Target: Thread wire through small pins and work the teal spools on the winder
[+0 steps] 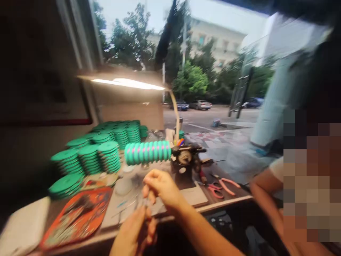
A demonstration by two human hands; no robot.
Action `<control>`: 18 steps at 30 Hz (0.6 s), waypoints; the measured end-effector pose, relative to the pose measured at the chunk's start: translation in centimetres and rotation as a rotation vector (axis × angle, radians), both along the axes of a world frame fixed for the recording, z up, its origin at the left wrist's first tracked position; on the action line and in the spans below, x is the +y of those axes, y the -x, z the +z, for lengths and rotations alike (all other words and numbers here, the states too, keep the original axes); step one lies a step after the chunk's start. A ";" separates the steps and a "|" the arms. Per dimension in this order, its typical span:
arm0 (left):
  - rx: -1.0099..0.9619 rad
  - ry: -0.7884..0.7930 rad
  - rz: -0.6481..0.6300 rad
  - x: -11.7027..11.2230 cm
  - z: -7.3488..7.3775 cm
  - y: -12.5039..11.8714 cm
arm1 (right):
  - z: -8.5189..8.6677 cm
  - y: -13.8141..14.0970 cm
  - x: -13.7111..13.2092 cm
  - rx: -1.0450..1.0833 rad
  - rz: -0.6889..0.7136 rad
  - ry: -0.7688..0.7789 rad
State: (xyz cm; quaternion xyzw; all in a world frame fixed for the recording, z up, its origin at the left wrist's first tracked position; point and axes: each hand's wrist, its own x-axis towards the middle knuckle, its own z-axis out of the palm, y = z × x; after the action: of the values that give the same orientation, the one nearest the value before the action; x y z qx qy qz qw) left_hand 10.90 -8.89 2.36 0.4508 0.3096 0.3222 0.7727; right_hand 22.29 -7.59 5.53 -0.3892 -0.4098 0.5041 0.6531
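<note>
My right hand (161, 188) is closed in a pinch just in front of the table's middle, close above my left hand (140, 224). The left hand's fingers are curled too. Something small and thin seems to lie between the two hands, but blur hides what it is. Beyond them a row of green discs (147, 153) sits side by side on a horizontal shaft, held by a dark winding machine (185, 160) with a round dial. Several thin tools or wires lie on the pale board beneath my hands.
Stacks of green spools (109, 156) crowd the table's left and back. An orange tray (77, 217) holds metal bits at front left. Pink-handled pliers (230, 185) and scissors (216, 190) lie right. A lit lamp (128, 84) hangs above. Another person's arm (269, 192) is at right.
</note>
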 end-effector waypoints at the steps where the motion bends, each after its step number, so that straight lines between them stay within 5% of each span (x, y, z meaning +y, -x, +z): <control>1: -0.018 0.018 -0.018 -0.8 0.1 0.3 | -0.2 0.0 -0.4 -0.016 -0.018 0.003; 8: -0.014 0.248 -0.104 -3.9 -1.3 2.2 | -1.3 -1.0 -1.2 -0.077 -0.020 0.038; 18: -0.024 0.282 -0.132 -4.4 -1.9 2.8 | -1.6 -1.1 -1.4 -0.091 -0.034 0.033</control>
State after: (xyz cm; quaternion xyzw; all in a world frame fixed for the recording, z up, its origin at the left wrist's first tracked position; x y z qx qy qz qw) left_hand 8.06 -13.34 0.42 0.3532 0.3121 0.2296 0.8516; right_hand 23.44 -9.00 3.97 -0.4293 -0.4243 0.4811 0.6357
